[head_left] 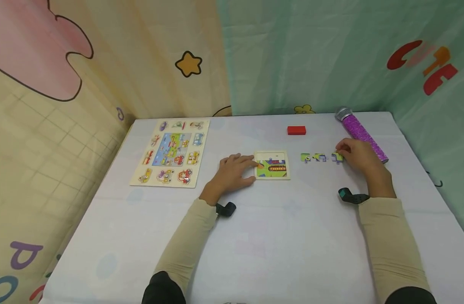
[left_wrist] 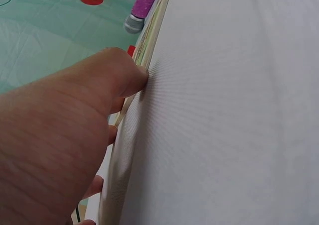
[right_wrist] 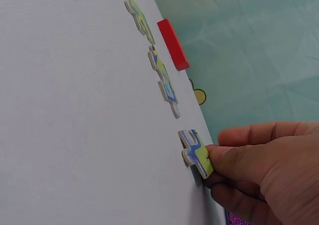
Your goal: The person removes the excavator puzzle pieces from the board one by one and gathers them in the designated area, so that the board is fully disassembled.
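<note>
My left hand lies at the left edge of a small jigsaw board, thumb at its lower corner and fingertips on its left side. A tracked vehicle picture fills the board's lower part, while a pale strip shows along the top. In the left wrist view the thumb presses at the board's rim. To the right, my right hand pinches a green and blue jigsaw piece between thumb and fingers, tilted up in the right wrist view. Two more jigsaw pieces, a middle one and a farther one, lie in a row beside it.
A larger vehicle puzzle board lies at the table's left. Behind the loose pieces sits a red block. A purple glitter microphone lies just beyond my right hand. Printed curtains hang behind the white table.
</note>
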`<control>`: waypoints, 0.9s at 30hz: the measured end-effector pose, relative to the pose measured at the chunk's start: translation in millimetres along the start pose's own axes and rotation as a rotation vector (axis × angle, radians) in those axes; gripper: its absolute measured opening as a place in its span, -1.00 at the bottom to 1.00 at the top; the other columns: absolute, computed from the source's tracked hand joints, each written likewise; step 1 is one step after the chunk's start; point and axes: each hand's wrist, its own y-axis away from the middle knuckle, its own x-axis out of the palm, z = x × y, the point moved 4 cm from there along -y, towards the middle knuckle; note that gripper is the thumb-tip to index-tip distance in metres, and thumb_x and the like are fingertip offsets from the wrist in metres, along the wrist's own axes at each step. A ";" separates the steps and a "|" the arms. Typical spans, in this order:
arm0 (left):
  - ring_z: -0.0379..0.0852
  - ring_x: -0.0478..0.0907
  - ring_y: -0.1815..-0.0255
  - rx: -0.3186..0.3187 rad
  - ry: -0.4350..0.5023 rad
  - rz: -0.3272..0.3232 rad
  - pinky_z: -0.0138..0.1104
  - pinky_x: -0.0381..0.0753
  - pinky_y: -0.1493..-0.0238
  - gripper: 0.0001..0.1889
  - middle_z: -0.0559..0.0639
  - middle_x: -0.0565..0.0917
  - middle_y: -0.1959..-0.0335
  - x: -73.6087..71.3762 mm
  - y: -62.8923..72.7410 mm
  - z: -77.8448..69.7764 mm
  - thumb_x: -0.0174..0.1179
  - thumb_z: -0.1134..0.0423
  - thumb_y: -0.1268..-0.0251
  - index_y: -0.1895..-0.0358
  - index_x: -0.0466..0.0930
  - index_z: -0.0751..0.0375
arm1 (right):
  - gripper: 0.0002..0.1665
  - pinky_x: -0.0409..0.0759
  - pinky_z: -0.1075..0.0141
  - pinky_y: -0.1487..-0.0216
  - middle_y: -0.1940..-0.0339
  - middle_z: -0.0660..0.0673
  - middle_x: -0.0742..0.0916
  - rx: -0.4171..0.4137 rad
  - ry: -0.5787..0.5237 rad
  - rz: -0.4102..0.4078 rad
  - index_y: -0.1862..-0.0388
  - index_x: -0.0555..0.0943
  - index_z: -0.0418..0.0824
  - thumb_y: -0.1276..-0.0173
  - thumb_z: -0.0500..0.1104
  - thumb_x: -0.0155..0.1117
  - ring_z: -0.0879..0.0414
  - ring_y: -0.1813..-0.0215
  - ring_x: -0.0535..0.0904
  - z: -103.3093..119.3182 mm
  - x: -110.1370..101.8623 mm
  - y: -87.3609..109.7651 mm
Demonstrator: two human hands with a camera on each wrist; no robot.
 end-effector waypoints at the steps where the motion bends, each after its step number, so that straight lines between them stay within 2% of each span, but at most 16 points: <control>1: 0.12 0.12 -0.53 -0.001 -0.001 0.000 0.14 0.10 -0.36 -0.53 -0.21 0.31 -0.53 -0.2 -0.5 -0.1 0.15 -0.15 -0.40 -0.36 0.51 -0.36 | -0.84 0.44 -0.21 -0.13 0.07 -0.40 0.66 -0.005 -0.001 -0.012 -0.01 0.57 -0.38 -0.53 -0.36 0.15 -0.29 0.00 0.49 -1.3 -0.1 -0.1; 10: 0.10 0.11 -0.54 -0.010 -0.008 0.014 0.13 0.10 -0.37 -0.53 -0.22 0.30 -0.54 1.0 -1.8 0.5 0.14 -0.16 -0.41 -0.36 0.50 -0.37 | -0.86 0.44 -0.13 -0.04 0.07 -0.36 0.68 -0.034 -0.005 -0.083 0.04 0.63 -0.32 -0.53 -0.31 0.18 -0.23 0.03 0.49 -5.3 1.8 1.5; 18: 0.12 0.12 -0.53 -0.005 -0.014 0.019 0.14 0.11 -0.36 -0.52 -0.21 0.29 -0.54 0.3 -2.0 1.0 0.14 -0.16 -0.41 -0.37 0.50 -0.35 | -0.87 0.44 -0.11 0.01 0.08 -0.34 0.69 -0.019 0.006 -0.090 0.04 0.64 -0.31 -0.54 -0.31 0.18 -0.21 0.06 0.48 -2.6 3.6 3.0; 27: 0.10 0.12 -0.54 -0.008 -0.022 0.018 0.12 0.11 -0.36 -0.53 -0.23 0.29 -0.54 0.2 -2.0 0.9 0.13 -0.17 -0.41 -0.37 0.49 -0.38 | -0.87 0.46 -0.11 0.01 0.09 -0.35 0.70 -0.047 0.013 -0.094 0.06 0.63 -0.32 -0.52 -0.37 0.16 -0.21 0.07 0.51 -1.6 4.1 3.6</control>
